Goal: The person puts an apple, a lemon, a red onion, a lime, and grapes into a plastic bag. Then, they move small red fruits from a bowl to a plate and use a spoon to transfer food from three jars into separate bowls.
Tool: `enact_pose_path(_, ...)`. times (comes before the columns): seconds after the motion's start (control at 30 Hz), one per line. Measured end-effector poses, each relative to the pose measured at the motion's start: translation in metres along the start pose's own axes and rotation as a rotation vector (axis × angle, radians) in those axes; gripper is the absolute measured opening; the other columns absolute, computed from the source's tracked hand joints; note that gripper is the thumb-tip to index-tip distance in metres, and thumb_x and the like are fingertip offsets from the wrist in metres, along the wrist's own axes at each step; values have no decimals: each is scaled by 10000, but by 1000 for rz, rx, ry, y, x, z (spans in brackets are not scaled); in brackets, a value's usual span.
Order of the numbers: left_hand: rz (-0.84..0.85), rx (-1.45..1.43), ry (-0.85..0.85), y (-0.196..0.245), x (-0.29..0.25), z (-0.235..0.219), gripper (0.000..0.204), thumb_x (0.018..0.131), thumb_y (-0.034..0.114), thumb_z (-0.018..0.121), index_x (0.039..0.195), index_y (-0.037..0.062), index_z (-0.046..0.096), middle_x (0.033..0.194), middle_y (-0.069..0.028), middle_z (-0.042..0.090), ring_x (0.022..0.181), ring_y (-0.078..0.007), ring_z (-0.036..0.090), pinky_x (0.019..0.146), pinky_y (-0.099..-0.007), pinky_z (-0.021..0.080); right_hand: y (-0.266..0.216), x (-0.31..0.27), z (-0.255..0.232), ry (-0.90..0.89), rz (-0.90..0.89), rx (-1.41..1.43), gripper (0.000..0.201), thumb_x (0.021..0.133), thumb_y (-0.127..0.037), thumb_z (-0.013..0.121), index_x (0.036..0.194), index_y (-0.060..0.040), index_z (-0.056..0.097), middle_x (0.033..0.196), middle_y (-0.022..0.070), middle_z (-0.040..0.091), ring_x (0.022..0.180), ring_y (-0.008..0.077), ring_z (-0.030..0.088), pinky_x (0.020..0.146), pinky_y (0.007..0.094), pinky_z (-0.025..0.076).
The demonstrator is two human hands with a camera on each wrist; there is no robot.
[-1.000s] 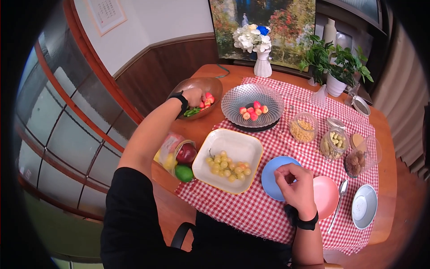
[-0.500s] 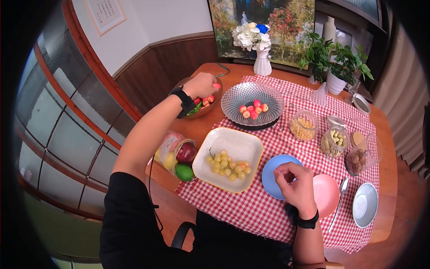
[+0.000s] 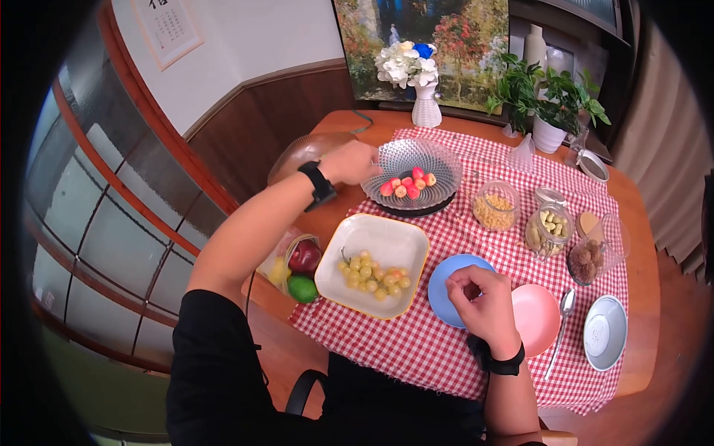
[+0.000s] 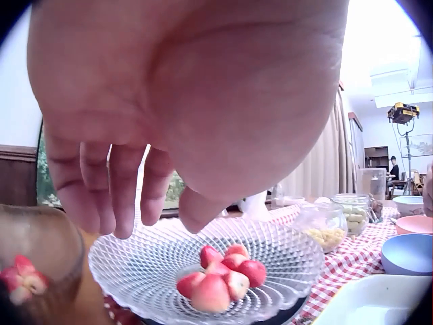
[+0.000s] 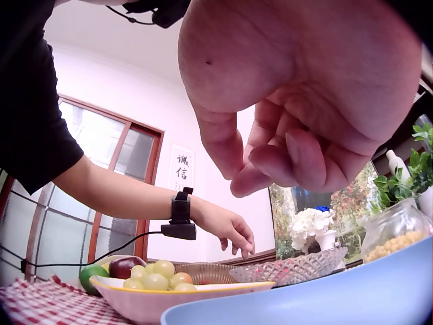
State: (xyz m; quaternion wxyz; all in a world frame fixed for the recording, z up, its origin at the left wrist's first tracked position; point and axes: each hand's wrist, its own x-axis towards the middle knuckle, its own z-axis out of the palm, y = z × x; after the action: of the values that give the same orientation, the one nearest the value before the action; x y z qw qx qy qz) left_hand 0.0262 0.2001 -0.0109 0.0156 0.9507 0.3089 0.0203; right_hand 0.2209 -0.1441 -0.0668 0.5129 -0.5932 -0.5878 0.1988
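My left hand (image 3: pixel 349 163) hovers over the left rim of a patterned clear glass bowl (image 3: pixel 446 157). In the left wrist view its fingers hang down, slightly bent, with nothing between them. Several small red-and-yellow fruits (image 4: pixel 220 284) lie in a heap in that bowl. Behind my left wrist stands a brown translucent bowl (image 3: pixel 290 156); more red fruits (image 4: pixel 24 279) in it show in the left wrist view. My right hand (image 3: pixel 487 301) hangs over a blue bowl (image 3: pixel 440 291), fingers loosely curled, holding nothing.
Close by are a white square dish (image 3: pixel 338 293) with green grapes (image 3: pixel 372 275), a bag with a red apple (image 3: pixel 303 256) and a green fruit (image 3: pixel 302 289). To the right stand a pink bowl (image 3: pixel 539 320), a spoon (image 3: pixel 561 327), a grey-white bowl (image 3: pixel 604 334) and glass jars (image 3: pixel 547 234).
My left hand has lifted a red fruit out of the brown bowl, moved right to the glass bowl and let go of it. The heap there has grown. My right hand stays put.
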Motion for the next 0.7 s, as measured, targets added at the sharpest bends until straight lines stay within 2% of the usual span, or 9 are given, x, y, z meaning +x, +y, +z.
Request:
enact_pose_path(0.07, -143, -106, 72, -20, -3, -16, 283, 899, 259, 717, 1046, 19, 745, 967, -197, 754, 926, -367, 729, 833, -447, 571, 0, 0, 1, -6, -8, 5, 88, 884, -62, 746, 856, 21, 730, 721, 64, 723, 604, 101, 671, 561, 236, 517)
enact_pose_path(0.2, -189, 31, 127, -73, -12, -29, 235, 874, 230, 714, 996, 36, 764, 921, -191, 756, 891, -377, 736, 833, -439, 586, -1, 0, 0, -12, 5, -1, 94, 883, -68, 750, 856, 20, 731, 731, 70, 727, 606, 106, 675, 563, 238, 520)
enact_pose_path(0.27, -317, 142, 9, -95, -16, -29, 209, 873, 232, 677, 950, 68, 782, 977, -186, 759, 977, -367, 727, 871, -458, 579, -2, 0, -1, -9, 10, -8, 96, 883, -70, 751, 855, 19, 732, 729, 71, 726, 606, 107, 676, 564, 238, 521)
enact_pose_path(0.33, -316, 182, 7, -123, -20, -14, 224, 877, 247, 681, 960, 67, 785, 1005, -202, 754, 1006, -375, 721, 891, -458, 578, -1, 0, 0, -6, 8, -11, 98, 884, -73, 751, 856, 19, 733, 731, 72, 727, 605, 107, 674, 565, 239, 520)
enact_pose_path(0.4, -314, 169, -5, -131, -24, -5, 225, 878, 231, 687, 1001, 73, 788, 1029, -208, 751, 1029, -385, 714, 927, -453, 572, 1, 0, 1, 6, -7, -2, 88, 878, -67, 748, 866, 18, 730, 727, 87, 720, 573, 131, 653, 546, 258, 510)
enact_pose_path(0.43, -386, 139, -66, -132, -22, -2, 268, 874, 214, 690, 1099, 101, 783, 1105, -208, 745, 1074, -373, 707, 968, -436, 563, 3, 0, 2, 14, -23, 6, 81, 872, -61, 745, 877, 18, 728, 724, 101, 714, 542, 154, 633, 528, 276, 499)
enact_pose_path(0.47, -385, 138, -64, -138, -21, 5, 268, 874, 214, 690, 1099, 101, 783, 1105, -208, 745, 1074, -373, 707, 968, -436, 563, 3, 0, 2, 15, -24, 4, 81, 872, -61, 745, 877, 18, 728, 724, 101, 714, 542, 154, 633, 528, 276, 499)
enact_pose_path(0.57, -289, 151, -97, -179, -17, 41, 408, 810, 4, 624, 1200, 64, 726, 1132, -228, 730, 1111, -378, 692, 944, -444, 546, 2, 0, 2, 3, -14, -24, 80, 873, -60, 743, 873, 18, 726, 724, 102, 713, 544, 152, 636, 527, 276, 498)
enact_pose_path(0.7, -220, 179, -127, -183, -15, 48, 415, 806, 3, 634, 1204, 67, 728, 1080, -205, 748, 1049, -346, 719, 897, -425, 560, 0, 1, 1, -8, 14, -28, 89, 878, -67, 748, 859, 19, 729, 724, 86, 718, 572, 130, 651, 544, 260, 506)
